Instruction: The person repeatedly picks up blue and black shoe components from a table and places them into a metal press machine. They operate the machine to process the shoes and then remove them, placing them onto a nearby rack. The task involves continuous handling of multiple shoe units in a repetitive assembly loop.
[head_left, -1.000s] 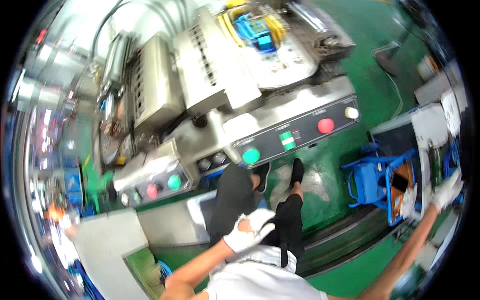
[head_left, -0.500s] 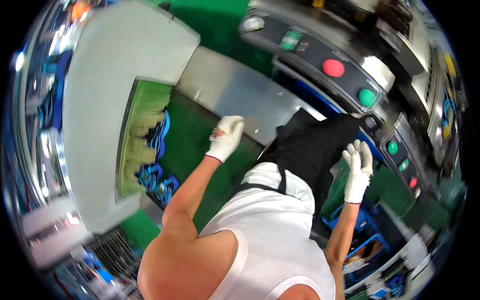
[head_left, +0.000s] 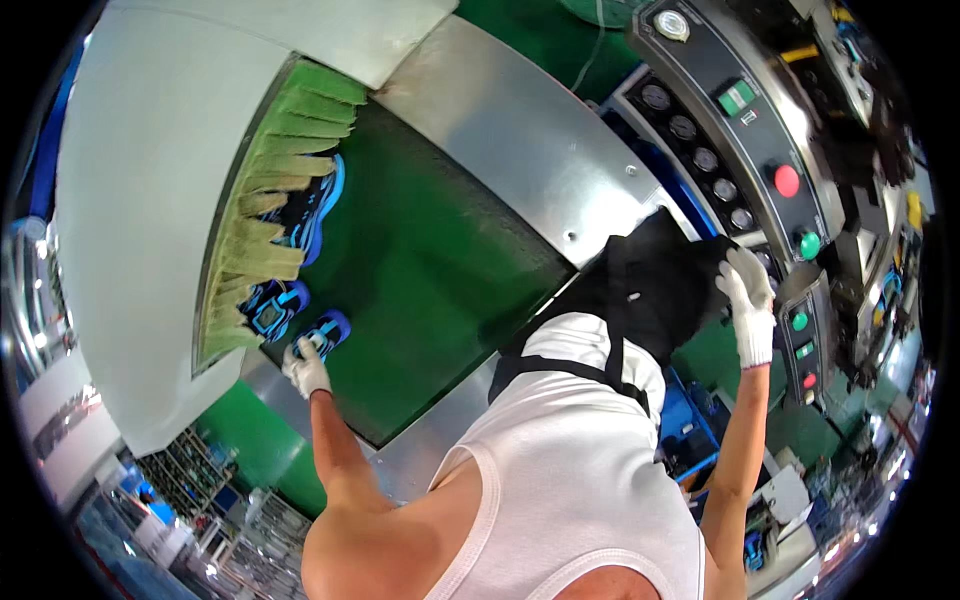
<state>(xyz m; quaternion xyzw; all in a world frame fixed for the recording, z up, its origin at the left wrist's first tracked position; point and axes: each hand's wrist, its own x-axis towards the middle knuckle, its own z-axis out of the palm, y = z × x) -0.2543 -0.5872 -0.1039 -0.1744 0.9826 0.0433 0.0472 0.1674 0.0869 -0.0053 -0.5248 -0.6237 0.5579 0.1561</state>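
In a white knitted glove, my left hand [head_left: 306, 370] is at the near end of a black-and-blue sports shoe [head_left: 328, 330] on the green belt [head_left: 430, 260]. Its fingers are bent against the shoe and partly hide it. Another blue-trimmed shoe [head_left: 272, 308] lies just left of it, at the bristle curtain [head_left: 285, 165]. Farther back, a third shoe [head_left: 318, 215] shows partly behind the strips. My right hand [head_left: 748, 285], gloved too, is raised at the right beside a control panel. Its fingers are extended and hold nothing.
A pale machine housing [head_left: 150, 200] surrounds the curtained opening. A metal plate [head_left: 520, 130] edges the belt's far side. At the right are a panel with red and green buttons [head_left: 786, 181], a row of gauges [head_left: 683, 127] and a smaller button panel [head_left: 804, 335]. A blue crate [head_left: 685, 430] stands below.
My left hand has moved left and nearer, from above the belt's edge to the shoe. My right hand has shifted slightly right and farther. The view has turned, showing more of the belt and gauges.
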